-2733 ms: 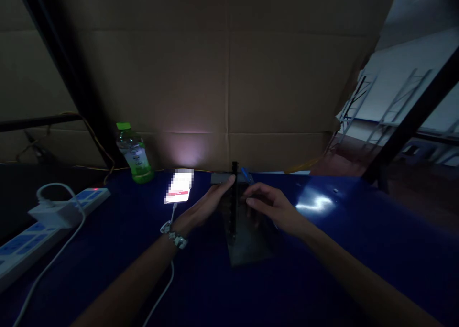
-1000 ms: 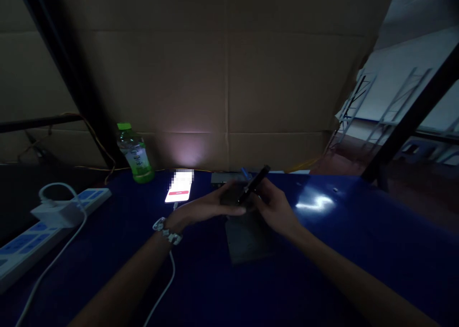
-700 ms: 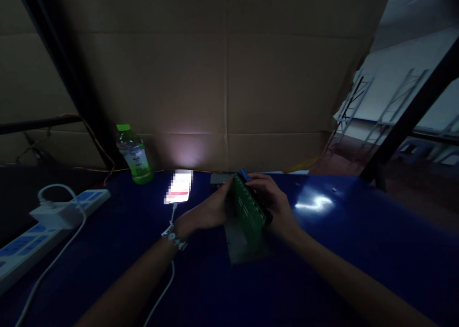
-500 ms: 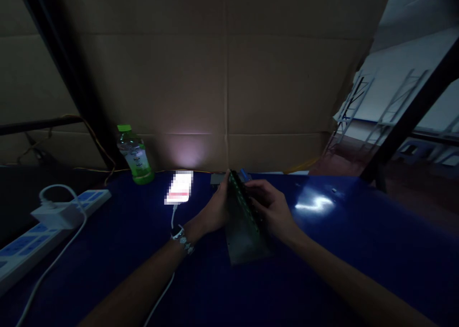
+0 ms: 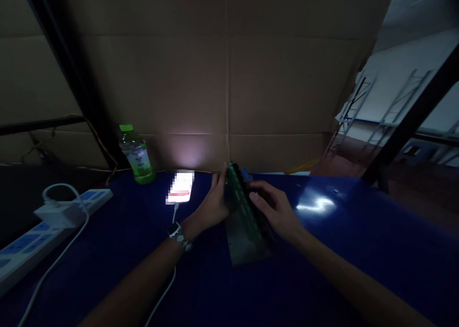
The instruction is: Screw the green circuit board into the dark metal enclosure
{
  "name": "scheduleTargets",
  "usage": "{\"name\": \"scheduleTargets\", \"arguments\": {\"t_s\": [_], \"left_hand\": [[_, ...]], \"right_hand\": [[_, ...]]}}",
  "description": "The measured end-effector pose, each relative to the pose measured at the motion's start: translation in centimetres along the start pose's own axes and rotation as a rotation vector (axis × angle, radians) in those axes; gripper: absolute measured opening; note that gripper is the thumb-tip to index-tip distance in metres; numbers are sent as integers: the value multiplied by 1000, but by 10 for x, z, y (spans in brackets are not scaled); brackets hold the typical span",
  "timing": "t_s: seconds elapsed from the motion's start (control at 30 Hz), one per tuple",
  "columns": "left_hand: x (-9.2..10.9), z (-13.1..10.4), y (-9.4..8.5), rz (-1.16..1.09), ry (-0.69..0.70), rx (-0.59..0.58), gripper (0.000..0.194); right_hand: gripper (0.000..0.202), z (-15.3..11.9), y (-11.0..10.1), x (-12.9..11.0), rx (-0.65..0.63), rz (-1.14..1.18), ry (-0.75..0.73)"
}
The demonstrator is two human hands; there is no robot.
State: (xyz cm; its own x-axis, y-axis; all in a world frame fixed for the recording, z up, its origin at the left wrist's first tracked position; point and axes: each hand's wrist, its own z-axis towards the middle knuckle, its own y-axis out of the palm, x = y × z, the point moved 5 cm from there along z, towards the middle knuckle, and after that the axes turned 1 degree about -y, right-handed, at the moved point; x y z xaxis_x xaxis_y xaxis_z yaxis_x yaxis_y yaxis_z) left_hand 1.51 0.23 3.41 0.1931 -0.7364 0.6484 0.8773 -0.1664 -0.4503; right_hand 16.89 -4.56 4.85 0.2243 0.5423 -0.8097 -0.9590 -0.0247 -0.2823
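Observation:
A long green circuit board [image 5: 244,202] stands tilted on its edge above a dark flat plate [image 5: 245,245] on the blue table. My left hand [image 5: 214,201] grips the board's far end from the left, its fingers partly hidden behind it. From the right, my right hand [image 5: 274,205] holds the board's dark, component-lined side with bent fingers and thumb. Just beyond the board, a blue object [image 5: 245,175] shows in part. Blur hides the fine parts of the board.
A lit phone [image 5: 180,187] on a white cable lies left of my hands. Behind it stands a green-capped bottle [image 5: 138,157]. A white power strip [image 5: 30,243] with a plug lies at the left. Cardboard [image 5: 279,88] walls the back; dark frame posts rise at both sides.
The board has turned so that more of its green face shows. My left hand has shifted slightly left on it, and my right thumb has moved up into plainer view.

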Motion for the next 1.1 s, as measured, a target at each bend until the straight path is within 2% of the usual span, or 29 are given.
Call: {"name": "scheduleTargets", "arguments": {"t_s": [0.17,0.33,0.47,0.63,0.77,0.83,0.93,1.1], "left_hand": [[4,5,-16,135,-9,-52,102],[11,8,-28,142,12,3,107],[14,10,-33,109,63,51,106],[19,13,-36,66,123,77,96],[24,12,-30,34,115,84,84],[24,10,-23,16,89,87,80],[20,6,-10,-9,1,99,78],[17,2,5,-43,-95,107,80]], "right_hand": [[27,10,-17,15,-66,-10,98],[30,12,-24,21,-219,-29,233],[24,8,-23,23,-370,175,366],[32,4,-23,29,-424,424,471],[15,2,-9,35,-394,487,479],[17,0,0,38,-320,434,464],[18,-3,10,40,-276,405,432],[35,-10,6,46,-258,339,507]]}}
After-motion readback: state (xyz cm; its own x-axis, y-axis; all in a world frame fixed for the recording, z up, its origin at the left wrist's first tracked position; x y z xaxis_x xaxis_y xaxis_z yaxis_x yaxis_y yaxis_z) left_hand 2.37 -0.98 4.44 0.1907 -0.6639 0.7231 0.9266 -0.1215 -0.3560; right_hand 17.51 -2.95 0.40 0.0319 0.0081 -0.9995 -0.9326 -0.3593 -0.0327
